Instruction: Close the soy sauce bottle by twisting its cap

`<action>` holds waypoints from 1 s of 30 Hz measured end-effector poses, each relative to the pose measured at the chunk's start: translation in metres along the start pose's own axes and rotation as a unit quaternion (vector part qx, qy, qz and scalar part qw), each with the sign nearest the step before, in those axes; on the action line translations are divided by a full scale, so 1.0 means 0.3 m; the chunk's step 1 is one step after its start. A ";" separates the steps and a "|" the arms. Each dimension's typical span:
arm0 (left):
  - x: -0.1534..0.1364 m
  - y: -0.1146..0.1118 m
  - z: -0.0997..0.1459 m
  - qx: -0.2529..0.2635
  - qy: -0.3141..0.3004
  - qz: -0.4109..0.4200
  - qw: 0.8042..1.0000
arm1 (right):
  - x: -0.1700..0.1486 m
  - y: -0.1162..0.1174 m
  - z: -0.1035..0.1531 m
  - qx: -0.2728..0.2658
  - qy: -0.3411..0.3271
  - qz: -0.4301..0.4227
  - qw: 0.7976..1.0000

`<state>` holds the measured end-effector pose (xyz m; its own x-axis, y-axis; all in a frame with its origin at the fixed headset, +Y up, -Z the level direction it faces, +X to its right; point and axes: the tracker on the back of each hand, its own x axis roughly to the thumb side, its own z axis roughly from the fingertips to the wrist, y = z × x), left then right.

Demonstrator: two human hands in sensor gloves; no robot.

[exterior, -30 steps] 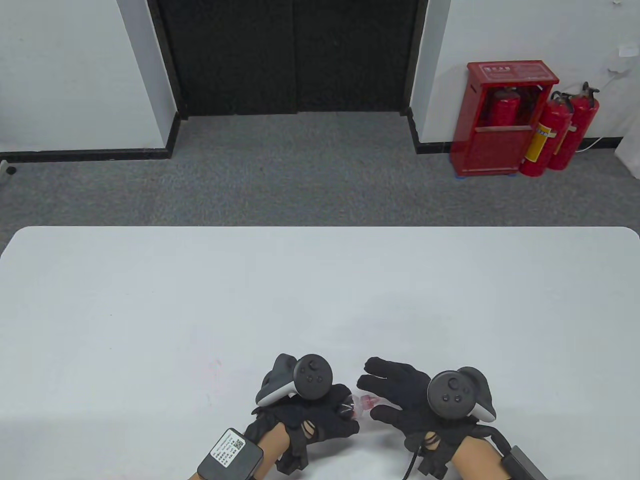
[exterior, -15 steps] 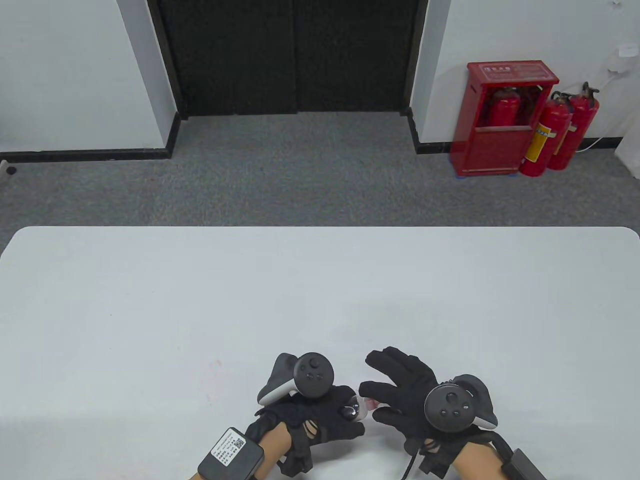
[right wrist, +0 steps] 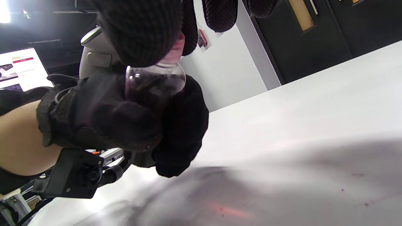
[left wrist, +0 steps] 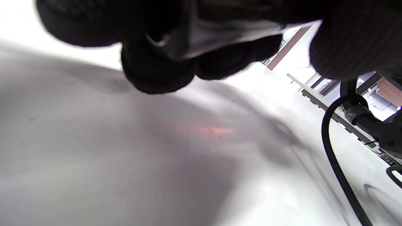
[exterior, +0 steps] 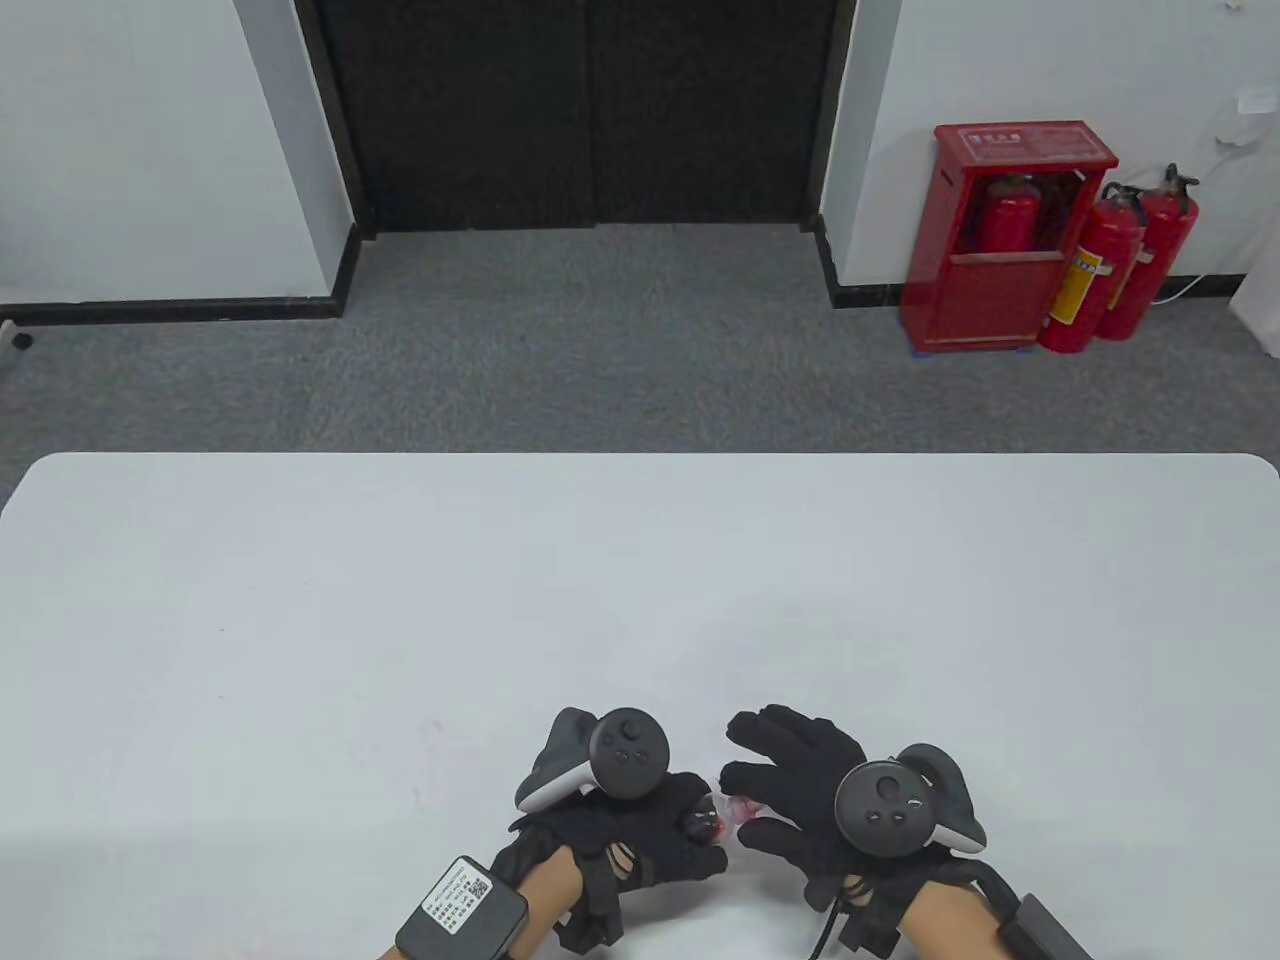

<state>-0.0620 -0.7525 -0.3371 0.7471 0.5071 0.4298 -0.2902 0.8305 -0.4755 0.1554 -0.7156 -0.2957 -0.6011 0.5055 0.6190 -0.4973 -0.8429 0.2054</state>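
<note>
Two hands meet on one small bottle, low at six o'clock on the table [exterior: 640, 560]. Right hand [exterior: 810, 800]: thumb and forefinger pinch the cap [right wrist: 176, 47], pinkish-red, mostly hidden under the fingertips [right wrist: 141, 34]; the other fingers spread free toward twelve o'clock, likely to leave the pinch room to turn. Left hand [exterior: 620, 835]: clenched around the soy sauce bottle [right wrist: 154, 84], fingers wrapped over the clear body, dark liquid visible through the shoulder. Judged purpose: left hand braces the bottle against rotation while the right supplies the twist.

Bottle lies roughly sideways in the table view, neck toward three o'clock where the right hand meets it; cap [exterior: 738, 806] shows as a sliver of red between the two gloves. Appears held just above the tabletop rather than resting on it, though contact cannot be confirmed. Left wrist view gives only the underside of the clenched fingers [left wrist: 157, 69] and a shadowed tabletop.

Whether the cap is seated on the threads, or how far tightened, cannot be told: the fingertips cover the joint. Judged mid-twist.

Outward: trackers on both hand backs. Beyond the far edge, grey carpet, dark double door [exterior: 585, 110] at twelve o'clock, red extinguisher cabinet [exterior: 1010, 235] at two o'clock.
</note>
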 end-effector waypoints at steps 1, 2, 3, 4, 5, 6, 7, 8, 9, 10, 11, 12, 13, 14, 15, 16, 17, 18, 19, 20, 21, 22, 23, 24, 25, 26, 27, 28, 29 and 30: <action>0.000 0.001 0.000 0.000 0.001 0.000 1.000 | 0.003 0.000 0.001 -0.006 0.000 0.003 1.000; 0.000 0.003 0.001 0.000 0.001 -0.001 1.000 | 0.004 0.001 -0.001 -0.009 -0.001 0.007 1.000; 0.000 0.005 0.003 0.004 0.002 -0.005 1.000 | 0.005 0.001 -0.001 -0.009 0.000 0.007 1.000; 0.000 0.007 0.004 0.006 0.003 -0.009 1.000 | 0.004 0.002 -0.003 -0.010 0.001 0.006 1.000; 0.000 0.009 0.006 0.007 0.003 -0.012 1.000 | 0.004 0.003 -0.004 -0.011 0.003 0.005 1.000; 0.000 0.009 0.006 0.007 0.004 -0.013 1.000 | 0.003 0.003 -0.004 -0.011 0.004 0.005 1.000; 0.000 0.009 0.006 0.007 0.004 -0.014 1.000 | 0.004 0.003 -0.004 -0.012 0.005 0.005 1.000; 0.000 0.009 0.006 0.007 0.004 -0.015 1.000 | 0.004 0.002 -0.003 -0.016 0.008 0.005 1.000; 0.001 0.009 0.005 0.007 0.004 -0.015 1.000 | 0.004 0.002 -0.003 -0.017 0.009 0.005 1.000; 0.002 0.009 0.005 0.007 0.003 -0.015 1.000 | 0.004 0.002 -0.002 -0.019 0.009 0.003 1.000; 0.002 0.008 0.006 0.008 0.003 -0.016 1.000 | 0.003 0.003 -0.002 -0.019 0.010 0.003 1.000; 0.003 0.008 0.006 0.008 0.003 -0.019 1.000 | 0.002 0.003 -0.003 -0.018 0.010 0.001 1.000; 0.003 0.007 0.006 0.007 0.003 -0.021 1.000 | 0.002 0.003 -0.003 -0.017 0.011 0.000 1.000; 0.003 0.007 0.006 0.007 0.003 -0.021 1.000 | 0.003 0.003 -0.002 -0.016 0.012 0.000 1.000; 0.003 0.006 0.006 0.006 0.003 -0.021 1.000 | 0.003 0.002 -0.002 -0.015 0.014 -0.001 1.000; 0.003 0.006 0.006 0.006 0.003 -0.021 1.000 | 0.004 0.002 -0.002 -0.015 0.016 -0.001 1.000; 0.003 0.007 0.006 0.005 0.003 -0.020 1.000 | 0.005 0.001 -0.001 -0.015 0.017 -0.002 1.000; 0.002 0.008 0.006 0.005 0.003 -0.017 1.000 | 0.006 0.000 0.001 -0.016 0.014 -0.003 1.000; 0.002 0.009 0.006 0.006 0.003 -0.012 1.000 | 0.008 -0.004 0.003 -0.017 0.004 -0.004 1.000; 0.002 0.011 0.007 0.006 0.003 -0.011 1.000 | 0.013 -0.006 0.006 -0.016 -0.022 -0.005 1.000; 0.002 0.012 0.008 0.008 0.003 -0.012 1.000 | 0.019 -0.012 0.005 -0.020 -0.043 -0.004 0.999; 0.002 0.012 0.008 0.008 0.003 -0.013 1.000 | 0.030 -0.015 0.006 -0.025 -0.051 0.008 0.998; 0.002 0.012 0.008 0.007 0.002 -0.013 1.000 | 0.035 -0.015 0.007 -0.025 -0.052 0.015 0.998; 0.003 0.012 0.008 0.007 0.001 -0.012 1.000 | 0.043 -0.014 0.006 -0.021 -0.054 0.027 0.998; 0.003 0.011 0.007 0.006 0.000 -0.009 1.000 | 0.048 -0.014 0.006 -0.017 -0.054 0.037 0.998; 0.004 0.009 0.006 0.004 -0.001 -0.006 1.000 | 0.051 -0.013 0.006 -0.014 -0.055 0.046 0.997; 0.005 0.008 0.005 0.000 -0.002 -0.003 1.000 | 0.054 -0.013 0.005 -0.016 -0.057 0.055 0.997; 0.005 0.007 0.005 -0.001 -0.003 -0.001 1.000 | 0.057 -0.012 0.005 -0.019 -0.055 0.062 0.996; 0.006 0.005 0.004 -0.002 -0.004 0.002 1.000 | 0.058 -0.011 0.004 -0.017 -0.058 0.070 0.996; 0.007 0.004 0.004 -0.004 -0.005 0.004 1.000 | 0.059 -0.011 0.004 -0.017 -0.061 0.075 0.995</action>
<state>-0.0616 -0.7502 -0.3359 0.7386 0.5165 0.4332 -0.2914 0.8241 -0.4857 0.1472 -0.7042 -0.2845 -0.5910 0.3473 0.7281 -0.4301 -0.8992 0.0798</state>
